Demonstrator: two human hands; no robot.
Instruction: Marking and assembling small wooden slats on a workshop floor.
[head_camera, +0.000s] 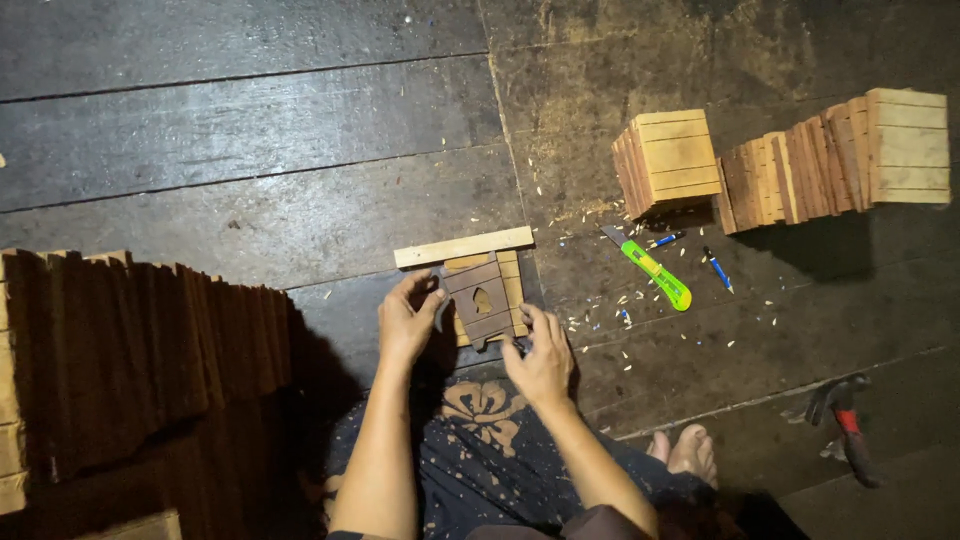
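- Fingers (425, 290) of the left hand (405, 325) curl together onto the left edge of a dark brown template (483, 298); thumb and fingertips pinch that edge.
- Fingers (530, 318) of the right hand (543, 362) bend together over the near right corner of the same template and press down on it.
- Head view: the template, a flat dark piece with a small arched cut-out in its middle, lies on a pale slatted wooden panel (510, 285), whose slats show along the right and near sides.
- A pale wood strip (464, 246) lies flat just beyond the panel, touching its far edge, slightly tilted.
- All of this rests on the dark plank floor (250, 130), directly ahead of the person's lap.
- Right of the panel: a green utility knife (655, 272), blade pointing far-left, with two blue pens (716, 268) just beside it and pale wood shavings (600, 315) scattered around.
- Far right: one short stack of slatted panels (672, 158) and a longer leaning row of panels (850, 155), apart from each other.
- Near right: a hammer with a red handle (848, 425), well apart from both hands.
- Left: a long row of dark wooden pieces (140, 350) standing on edge.
- Bare toes (685, 450) show near the right forearm.
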